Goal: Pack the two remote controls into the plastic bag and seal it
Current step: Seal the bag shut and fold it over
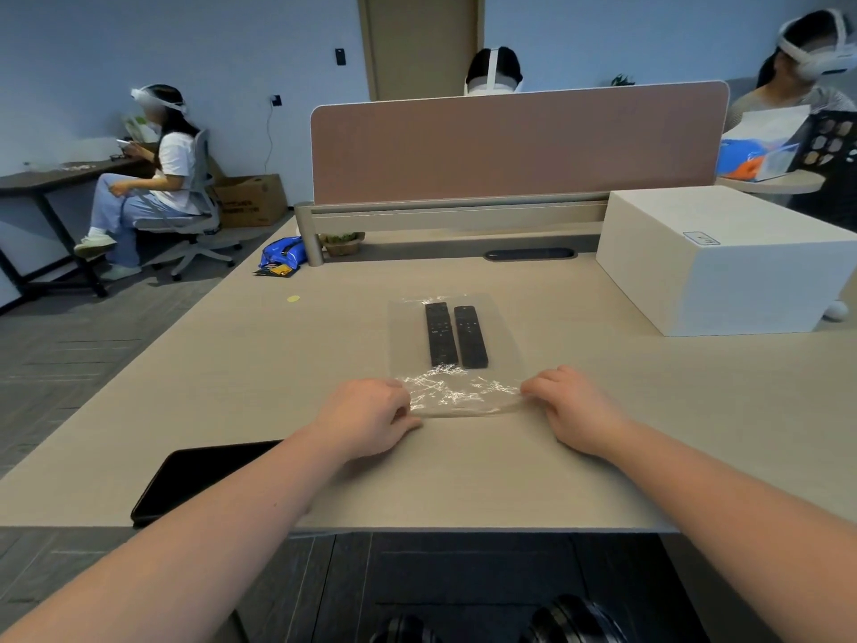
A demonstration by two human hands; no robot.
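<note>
A clear plastic bag lies flat on the beige table. Two black remote controls lie side by side inside it, the left remote and the right remote, both pointing away from me. The bag's near end is crinkled and folded. My left hand pinches the near left corner of the bag. At the near right corner my right hand grips the bag too. Both hands press the near edge against the table.
A black tablet lies at the table's near left edge. A large white box stands at the right. A pink divider closes the far side. A blue snack bag sits far left. Other people sit around.
</note>
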